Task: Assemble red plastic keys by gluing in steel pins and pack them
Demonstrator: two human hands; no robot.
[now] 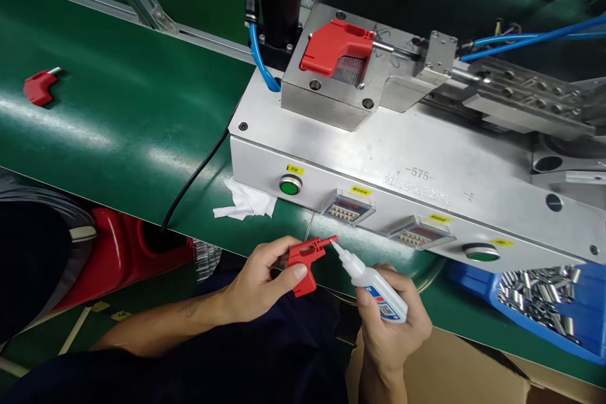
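My left hand is closed on a red plastic gun-shaped handle, its thin stem pointing up and right. In my right hand is a white glue bottle with a blue, red and white label, tilted so its narrow nozzle meets or nearly meets the stem's tip; I cannot tell whether they touch. Beyond my hands, a similar red handle lies in the metal block of a machine, a metal rod lined up with its end.
The machine's front panel has green buttons and small counters. At right a blue bin holds many metal sleeves. White tissue lies by a black cable. Another red handle rests on the green conveyor belt.
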